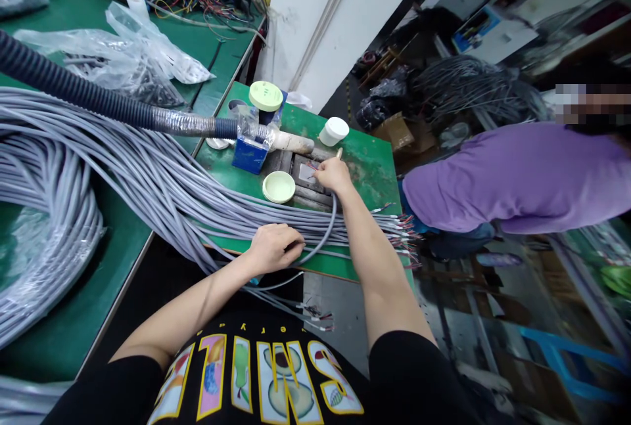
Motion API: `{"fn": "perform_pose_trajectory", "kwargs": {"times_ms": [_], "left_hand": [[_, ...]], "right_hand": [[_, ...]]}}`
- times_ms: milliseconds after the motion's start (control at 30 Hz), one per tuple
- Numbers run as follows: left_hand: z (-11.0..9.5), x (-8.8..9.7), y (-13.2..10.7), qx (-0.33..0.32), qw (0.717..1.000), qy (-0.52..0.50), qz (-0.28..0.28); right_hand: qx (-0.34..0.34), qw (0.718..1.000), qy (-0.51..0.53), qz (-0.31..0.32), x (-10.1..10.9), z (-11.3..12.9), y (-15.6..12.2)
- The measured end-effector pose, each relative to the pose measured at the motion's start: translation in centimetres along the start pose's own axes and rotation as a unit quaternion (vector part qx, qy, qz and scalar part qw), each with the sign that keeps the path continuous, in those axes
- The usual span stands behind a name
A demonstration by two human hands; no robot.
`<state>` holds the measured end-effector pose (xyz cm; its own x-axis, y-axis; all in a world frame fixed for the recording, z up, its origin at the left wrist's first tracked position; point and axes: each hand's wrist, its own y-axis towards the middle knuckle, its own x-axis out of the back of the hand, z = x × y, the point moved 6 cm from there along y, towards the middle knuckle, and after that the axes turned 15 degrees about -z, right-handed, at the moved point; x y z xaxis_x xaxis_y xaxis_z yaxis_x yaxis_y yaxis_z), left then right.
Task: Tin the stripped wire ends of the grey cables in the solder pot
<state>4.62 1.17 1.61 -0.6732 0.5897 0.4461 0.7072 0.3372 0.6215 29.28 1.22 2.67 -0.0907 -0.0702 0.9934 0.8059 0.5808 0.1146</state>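
My right hand (335, 175) is closed on the end of a grey cable (331, 228), with thin red wires at its tip. The wire ends are over a small square solder pot (308, 173) with a shiny silver surface. From there the cable bends down towards my left hand (276, 247), whose curled fingers are around it at the near edge of the bench; the palm side is hidden. Beneath and beside that hand runs a thick bundle of grey cables (236, 205), their stripped ends (407, 234) fanned out at the right.
A ribbed hose (118, 106) ends in a nozzle (293, 142) by the pot, propped on a blue box (250, 152). Round about are a pale open tub (279, 187), a yellowish lid (265, 95) and a white jar (334, 131). A person in purple (522, 175) is at the right.
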Motion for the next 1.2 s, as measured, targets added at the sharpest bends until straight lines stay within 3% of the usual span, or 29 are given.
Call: {"fn": "perform_pose_trajectory", "kwargs": {"times_ms": [467, 667, 733, 867, 1033, 1133, 1200], "left_hand": [[0.0, 0.2, 0.0, -0.001, 1.0, -0.006, -0.01], [-0.1, 0.5, -0.1, -0.006, 0.999, -0.016, -0.028], [-0.1, 0.6, -0.1, -0.007, 0.999, -0.024, -0.042], [0.0, 0.6, 0.0, -0.001, 0.998, -0.041, -0.053], [0.1, 0.7, 0.0, 0.026, 0.994, -0.088, -0.053], [0.4, 0.7, -0.1, 0.138, 0.965, -0.2, -0.094], [0.6, 0.1, -0.5, 0.256, 0.908, -0.311, -0.111]], "right_hand": [[0.001, 1.0, 0.011, -0.004, 0.4, 0.4, -0.2], [0.009, 0.997, 0.068, -0.041, 2.5, -0.1, -1.5], [0.006, 0.983, 0.167, -0.08, 4.0, -0.3, -3.3], [0.003, 0.907, 0.39, -0.161, 6.9, -0.1, -9.3], [0.007, 0.84, 0.474, -0.262, 9.0, 0.9, -17.2], [0.027, 0.821, 0.482, -0.306, 9.5, 1.5, -20.0], [0.043, 0.811, 0.486, -0.324, 9.7, 1.7, -21.2]]}}
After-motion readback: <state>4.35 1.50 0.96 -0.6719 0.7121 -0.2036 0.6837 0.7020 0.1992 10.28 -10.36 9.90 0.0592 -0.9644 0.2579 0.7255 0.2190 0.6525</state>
